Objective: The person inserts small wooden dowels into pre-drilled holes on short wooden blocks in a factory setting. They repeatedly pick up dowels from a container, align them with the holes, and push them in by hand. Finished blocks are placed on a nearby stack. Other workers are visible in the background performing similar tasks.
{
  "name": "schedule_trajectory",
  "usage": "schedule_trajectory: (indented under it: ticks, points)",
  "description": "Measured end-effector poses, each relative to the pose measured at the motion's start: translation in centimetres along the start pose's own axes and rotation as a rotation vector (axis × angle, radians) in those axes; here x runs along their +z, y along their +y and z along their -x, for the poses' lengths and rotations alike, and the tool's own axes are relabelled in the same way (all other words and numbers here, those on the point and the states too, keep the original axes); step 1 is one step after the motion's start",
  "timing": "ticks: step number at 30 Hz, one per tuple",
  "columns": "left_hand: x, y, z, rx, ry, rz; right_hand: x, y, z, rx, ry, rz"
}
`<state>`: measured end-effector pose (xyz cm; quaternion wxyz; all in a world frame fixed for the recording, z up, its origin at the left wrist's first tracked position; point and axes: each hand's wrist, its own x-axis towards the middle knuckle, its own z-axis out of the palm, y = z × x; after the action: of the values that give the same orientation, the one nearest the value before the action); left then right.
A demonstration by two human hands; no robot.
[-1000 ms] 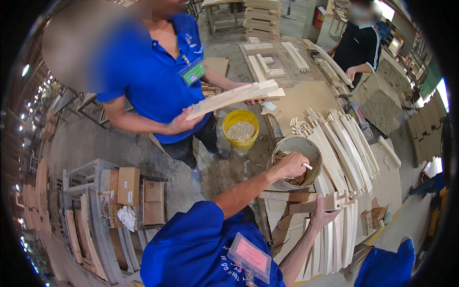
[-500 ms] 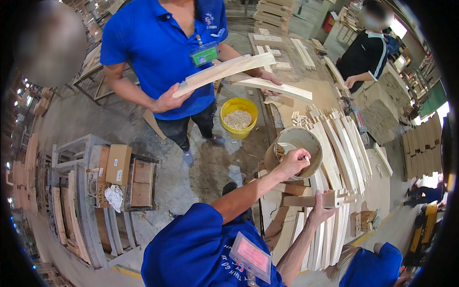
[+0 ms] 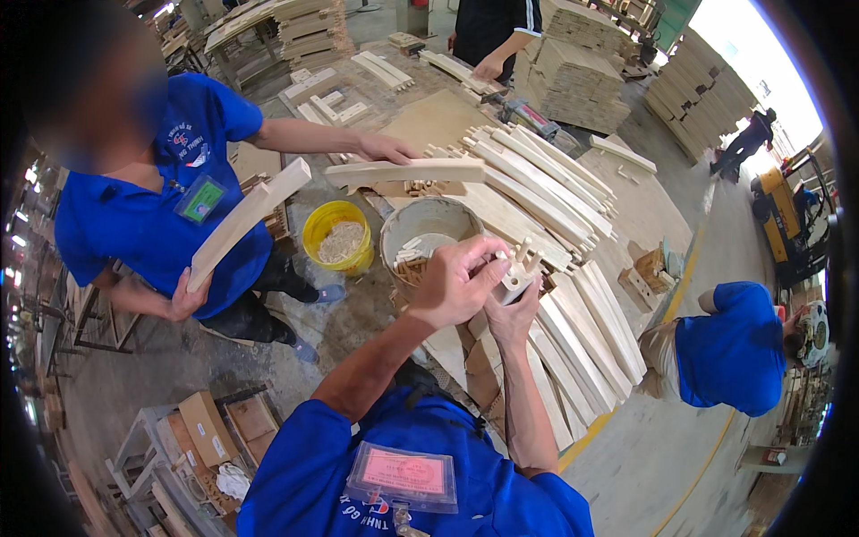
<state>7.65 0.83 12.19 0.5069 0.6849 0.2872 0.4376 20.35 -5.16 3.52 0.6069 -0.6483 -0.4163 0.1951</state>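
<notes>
I see the table (image 3: 651,208) spread with strips (image 3: 546,183), the bucket (image 3: 431,215) near them. Just right of it is the block (image 3: 513,281), pegs (image 3: 533,262) jutting from its end — my right hand (image 3: 515,317) curls around it. My left hand (image 3: 455,285) pinches a single dowel (image 3: 502,257) — thumb and fingertip nearly together.

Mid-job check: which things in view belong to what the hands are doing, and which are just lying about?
In use:
wooden piece, held by the right hand
pale dowel, pinched by the left hand
grey bucket holding loose dowels

Apparently unrelated:
cardboard box
crumpled white cloth
yellow forklift
</notes>
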Motion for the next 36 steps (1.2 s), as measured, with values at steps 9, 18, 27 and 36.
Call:
schedule_trajectory:
  ticks: [9,18,27,36]
  points:
    - [1.3,0.6,1.0,0.308,0.098,-0.364,0.5,-0.1,-0.1,0.027,-0.019,0.015]
    - [0.4,-0.2,2.9,0.271,0.152,-0.339,1.3,-1.0,1.2,-0.035,-0.011,0.021]
    - [0.7,0.2,1.5,0.093,0.109,-0.23,1.2,-1.0,0.1,-0.049,0.034,0.051]
    - [1.0,0.5,1.7,0.176,0.205,-0.524,2.1,-0.6,0.3,-0.017,0.024,0.043]
